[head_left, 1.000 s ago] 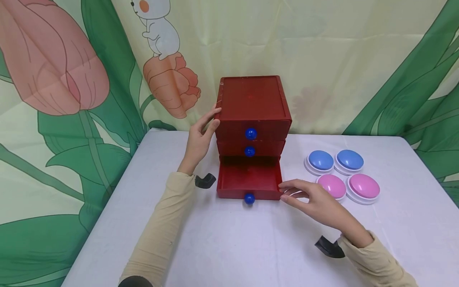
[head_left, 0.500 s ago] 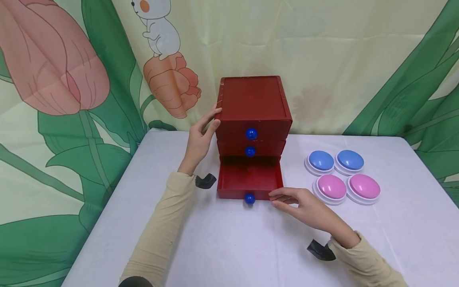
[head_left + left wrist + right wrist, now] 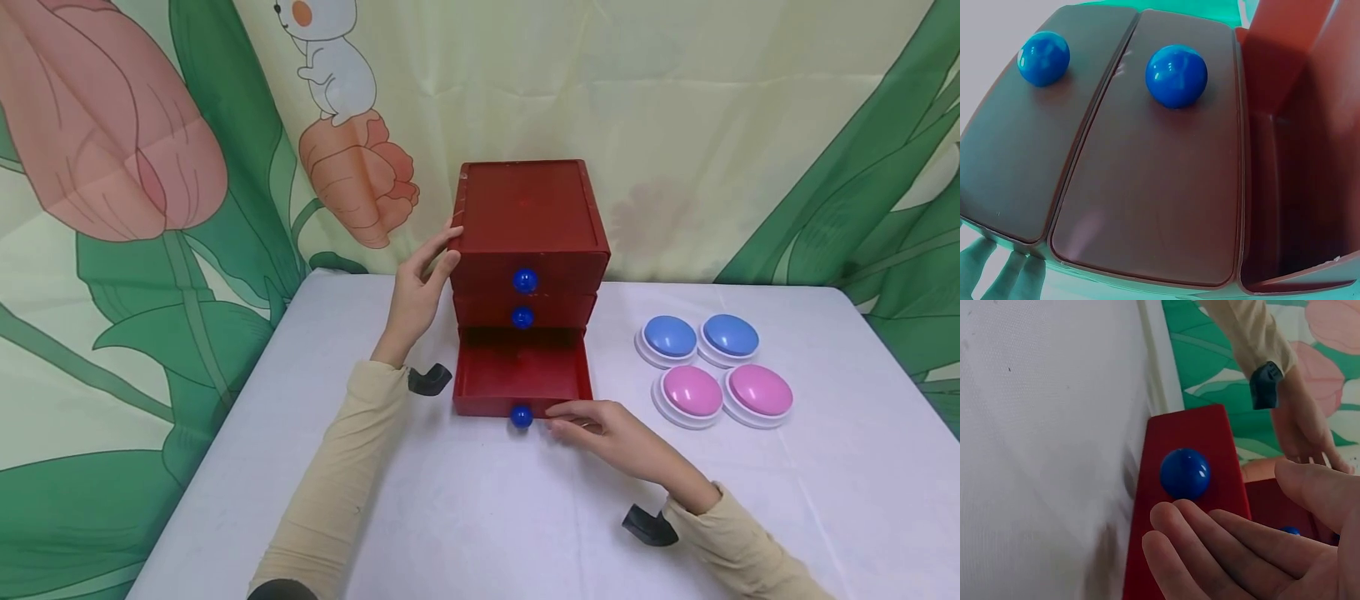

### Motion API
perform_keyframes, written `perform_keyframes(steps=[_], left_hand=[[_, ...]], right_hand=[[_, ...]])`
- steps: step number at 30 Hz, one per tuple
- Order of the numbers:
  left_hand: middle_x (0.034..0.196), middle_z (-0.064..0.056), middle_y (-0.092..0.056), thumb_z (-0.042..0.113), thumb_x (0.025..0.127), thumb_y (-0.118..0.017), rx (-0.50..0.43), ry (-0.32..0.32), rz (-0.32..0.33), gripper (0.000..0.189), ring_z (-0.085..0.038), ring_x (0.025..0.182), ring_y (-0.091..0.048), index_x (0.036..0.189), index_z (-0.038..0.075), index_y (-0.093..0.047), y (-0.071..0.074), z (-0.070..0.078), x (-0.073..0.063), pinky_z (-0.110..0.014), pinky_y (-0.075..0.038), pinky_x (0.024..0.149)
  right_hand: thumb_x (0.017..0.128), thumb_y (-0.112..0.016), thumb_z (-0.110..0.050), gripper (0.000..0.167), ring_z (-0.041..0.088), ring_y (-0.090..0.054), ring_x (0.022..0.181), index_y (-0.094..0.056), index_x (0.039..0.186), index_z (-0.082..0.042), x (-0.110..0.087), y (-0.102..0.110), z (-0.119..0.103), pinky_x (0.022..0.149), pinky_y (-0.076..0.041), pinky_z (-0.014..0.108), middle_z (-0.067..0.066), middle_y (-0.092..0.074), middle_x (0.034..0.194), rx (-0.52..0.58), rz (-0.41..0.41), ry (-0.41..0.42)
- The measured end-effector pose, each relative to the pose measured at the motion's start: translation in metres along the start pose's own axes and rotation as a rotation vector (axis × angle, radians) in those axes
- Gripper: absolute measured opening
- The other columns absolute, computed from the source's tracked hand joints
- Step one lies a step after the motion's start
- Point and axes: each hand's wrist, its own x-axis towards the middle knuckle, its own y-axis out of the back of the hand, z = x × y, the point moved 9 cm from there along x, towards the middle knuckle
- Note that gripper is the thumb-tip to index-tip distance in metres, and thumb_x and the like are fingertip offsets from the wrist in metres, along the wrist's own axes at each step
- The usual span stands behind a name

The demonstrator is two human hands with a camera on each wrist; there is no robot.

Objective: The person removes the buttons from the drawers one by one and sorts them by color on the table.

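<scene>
A dark red cabinet [image 3: 525, 208] with three stacked drawers stands at the table's far side. Its bottom drawer [image 3: 521, 375] is pulled out and has nothing inside; the two upper ones are closed. Against the cabinet's left side rests my left hand [image 3: 416, 296], fingers extended along the wall; its fingertips [image 3: 1004, 275] show at the lower left of the left wrist view. My right hand [image 3: 611, 437] is at the bottom drawer's front, right of its blue knob [image 3: 521, 417]. In the right wrist view, its loosely extended fingers [image 3: 1179, 531] lie just beside that knob.
Two blue push buttons [image 3: 670, 336] and two pink push buttons [image 3: 692, 392] on white bases sit right of the cabinet. A white cloth covers the table [image 3: 480, 517]. Behind hangs a printed curtain [image 3: 660, 125].
My right hand has slid left along the bottom drawer's front, from its right corner toward the blue knob. The left hand and the drawer have stayed in place.
</scene>
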Motion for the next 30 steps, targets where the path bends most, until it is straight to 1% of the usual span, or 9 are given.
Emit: perform_keyframes(steps=[4, 7, 13, 19, 26, 30], left_hand=[[0.156, -0.007, -0.042, 0.013, 0.102, -0.055, 0.001, 0.002, -0.003, 0.041, -0.018, 0.143, -0.04, 0.142, 0.005, -0.053, 0.0, -0.001, 0.0, -0.041, -0.04, 0.113], [0.156, -0.007, -0.042, 0.014, 0.102, -0.055, 0.002, 0.001, -0.003, 0.041, -0.018, 0.144, -0.04, 0.142, 0.005, -0.053, 0.0, -0.001, 0.0, -0.04, -0.04, 0.113], [0.156, -0.007, -0.042, 0.014, 0.102, -0.055, 0.008, 0.003, -0.002, 0.041, -0.018, 0.144, -0.04, 0.142, 0.005, -0.054, 0.0, -0.001, 0.0, -0.041, -0.04, 0.113], [0.155, -0.007, -0.043, 0.014, 0.102, -0.054, 0.014, 0.007, -0.003, 0.041, -0.018, 0.144, -0.04, 0.142, 0.005, -0.053, 0.0, -0.001, 0.0, -0.042, -0.04, 0.113], [0.155, -0.008, -0.043, 0.013, 0.102, -0.054, 0.016, 0.0, -0.001, 0.041, -0.019, 0.144, -0.04, 0.142, 0.005, -0.054, -0.001, -0.001, 0.0, -0.043, -0.04, 0.113], [0.156, -0.008, -0.042, 0.014, 0.102, -0.054, 0.019, 0.0, -0.002, 0.041, -0.02, 0.144, -0.04, 0.142, 0.005, -0.053, -0.001, -0.001, 0.0, -0.044, -0.04, 0.113]], right_hand=[[0.099, -0.062, -0.024, 0.036, 0.022, -0.071, 0.099, -0.065, 0.126, -0.001, 0.006, -0.008, 0.004, 0.086, -0.055, 0.021, 0.01, -0.074, 0.109, 0.061, -0.015, -0.004], [0.099, -0.061, -0.024, 0.038, 0.024, -0.072, 0.097, -0.064, 0.126, 0.002, 0.01, -0.013, 0.007, 0.085, -0.056, 0.021, 0.011, -0.074, 0.107, 0.101, -0.028, -0.007], [0.101, -0.059, -0.022, 0.039, 0.026, -0.071, 0.097, -0.062, 0.126, 0.008, 0.015, -0.021, 0.011, 0.085, -0.057, 0.024, 0.017, -0.073, 0.109, 0.152, -0.057, 0.005], [0.102, -0.057, -0.025, 0.039, 0.023, -0.072, 0.096, -0.063, 0.125, 0.006, 0.019, -0.027, 0.018, 0.086, -0.058, 0.027, 0.016, -0.073, 0.109, 0.178, -0.065, -0.029], [0.104, -0.053, -0.021, 0.034, 0.022, -0.073, 0.088, -0.067, 0.118, 0.006, 0.024, -0.032, 0.018, 0.084, -0.059, 0.029, 0.016, -0.073, 0.101, 0.213, -0.059, 0.0], [0.104, -0.053, -0.021, 0.034, 0.022, -0.074, 0.085, -0.069, 0.115, 0.006, 0.025, -0.032, 0.02, 0.082, -0.059, 0.028, 0.016, -0.075, 0.099, 0.22, -0.035, -0.024]])
